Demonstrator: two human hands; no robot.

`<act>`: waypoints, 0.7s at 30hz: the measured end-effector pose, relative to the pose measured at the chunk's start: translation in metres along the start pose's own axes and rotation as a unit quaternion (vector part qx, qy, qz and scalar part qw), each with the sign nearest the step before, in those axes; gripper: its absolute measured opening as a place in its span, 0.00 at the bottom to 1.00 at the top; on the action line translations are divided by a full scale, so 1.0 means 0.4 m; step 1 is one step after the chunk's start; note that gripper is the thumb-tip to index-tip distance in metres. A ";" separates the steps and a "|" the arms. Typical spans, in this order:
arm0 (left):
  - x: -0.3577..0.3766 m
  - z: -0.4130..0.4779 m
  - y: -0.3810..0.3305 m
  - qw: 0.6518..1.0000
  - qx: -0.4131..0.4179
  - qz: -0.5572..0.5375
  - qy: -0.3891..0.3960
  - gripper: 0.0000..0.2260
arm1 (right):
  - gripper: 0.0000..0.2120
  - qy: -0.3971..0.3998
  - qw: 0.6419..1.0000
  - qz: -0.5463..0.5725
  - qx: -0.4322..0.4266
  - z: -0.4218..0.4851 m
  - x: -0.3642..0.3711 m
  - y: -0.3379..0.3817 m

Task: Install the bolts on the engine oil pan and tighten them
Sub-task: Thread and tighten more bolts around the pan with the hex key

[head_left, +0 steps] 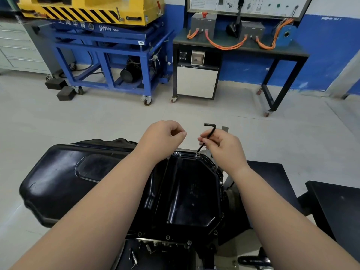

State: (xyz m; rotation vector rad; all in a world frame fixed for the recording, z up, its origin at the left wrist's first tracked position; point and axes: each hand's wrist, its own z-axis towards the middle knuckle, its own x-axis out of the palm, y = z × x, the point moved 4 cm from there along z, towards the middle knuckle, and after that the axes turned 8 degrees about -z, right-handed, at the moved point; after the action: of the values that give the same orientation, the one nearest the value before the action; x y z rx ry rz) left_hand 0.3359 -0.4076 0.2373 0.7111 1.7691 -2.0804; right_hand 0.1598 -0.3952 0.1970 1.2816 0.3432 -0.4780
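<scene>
Head view: the glossy black metal oil pan (191, 191) sits low in the centre, its flanged rim facing up; a large rounded black plastic cover (64, 172) lies against its left side. The right hand (220, 145) pinches the shaft of a black L-shaped hex key (210, 131) between thumb and fingers; the key leans, its lower tip seated in a silver bolt (197, 154) on the pan's far rim, its short arm pointing left above the hand. The left hand (161, 137) hovers just beside it over the far-left corner, fingers curled toward the thumb, nothing seen in its grip. A second bolt (177, 153) sits on the same edge; more bolts (168, 237) line the near rim. Beyond the far edge pale grey floor (97, 117) lies open up to a blue wheeled steel frame (109, 61); a black tabletop (335, 207) stands close on the right.
</scene>
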 end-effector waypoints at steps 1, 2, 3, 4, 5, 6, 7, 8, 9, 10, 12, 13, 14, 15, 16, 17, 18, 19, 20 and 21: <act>0.000 0.000 0.000 1.000 -0.003 -0.002 0.001 0.06 | 0.15 0.005 1.000 -0.005 0.000 0.001 0.003 -0.001; 0.000 -0.001 0.001 1.000 -0.006 -0.002 0.003 0.06 | 0.16 0.009 1.000 -0.009 0.001 0.002 0.006 -0.003; -0.001 -0.001 0.001 1.000 -0.008 -0.003 0.005 0.06 | 0.16 0.011 1.000 -0.012 0.002 0.003 0.008 -0.005; -0.002 -0.001 0.001 1.000 -0.011 -0.005 0.007 0.06 | 0.16 0.012 1.000 -0.017 0.002 0.003 0.009 -0.006; -0.003 -0.001 0.002 1.000 -0.013 -0.007 0.008 0.06 | 0.16 0.012 1.000 -0.026 0.000 0.004 0.010 -0.005; -0.004 0.000 0.003 1.000 -0.015 -0.009 0.010 0.06 | 0.16 0.013 0.999 -0.037 -0.002 0.003 0.011 -0.005; -0.003 0.001 0.004 1.000 -0.017 -0.011 0.013 0.06 | 0.16 0.016 0.999 -0.048 -0.005 0.003 0.012 -0.004; -0.002 0.002 0.005 1.000 -0.019 -0.013 0.016 0.06 | 0.16 0.021 0.998 -0.060 -0.008 0.002 0.013 -0.004; -0.001 0.003 0.005 1.000 -0.020 -0.015 0.018 0.06 | 0.15 0.026 0.997 -0.072 -0.011 0.001 0.015 -0.004; 0.000 0.004 0.006 0.999 -0.020 -0.016 0.020 0.06 | 0.14 0.030 0.996 -0.083 -0.014 0.000 0.016 -0.005; 0.001 0.005 0.007 0.999 -0.018 -0.016 0.021 0.06 | 0.10 0.035 0.994 -0.102 -0.019 0.000 0.017 -0.007; 0.002 0.005 0.006 1.000 -0.016 -0.017 0.020 0.06 | 0.08 0.036 0.993 -0.114 -0.022 0.002 0.018 -0.007; 0.002 0.005 0.005 1.000 -0.013 -0.020 0.017 0.06 | 0.06 0.037 0.991 -0.126 -0.026 0.003 0.019 -0.006; 0.002 0.005 0.005 1.000 -0.010 -0.026 0.014 0.06 | 0.05 0.035 0.990 -0.135 -0.030 0.005 0.020 -0.005; 0.002 0.005 0.004 0.999 -0.007 -0.033 0.011 0.06 | 0.04 0.033 0.989 -0.139 -0.031 0.007 0.021 -0.003; 0.003 0.005 0.004 0.999 -0.006 -0.039 0.009 0.05 | 0.03 0.028 0.990 -0.138 -0.029 0.009 0.023 -0.002; 0.004 0.005 0.003 0.999 -0.005 -0.044 0.008 0.04 | 0.02 0.022 0.990 -0.136 -0.026 0.011 0.023 -0.002; 0.004 0.005 0.003 0.999 -0.003 -0.047 0.007 0.04 | 0.02 0.016 0.991 -0.134 -0.021 0.013 0.022 -0.002; 0.004 0.004 0.001 0.999 -0.002 -0.051 0.005 0.03 | 0.04 0.012 0.991 -0.133 -0.016 0.014 0.022 -0.004; 0.004 0.002 -0.001 0.998 0.000 -0.055 0.004 0.03 | 0.06 0.011 0.991 -0.130 -0.013 0.015 0.023 -0.007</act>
State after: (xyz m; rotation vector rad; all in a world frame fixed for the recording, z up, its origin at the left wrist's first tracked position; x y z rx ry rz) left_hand 0.3341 -0.4082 0.2368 0.6377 1.8516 -2.1506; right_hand 0.1663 -0.4030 0.1917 1.2235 0.5365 -0.6792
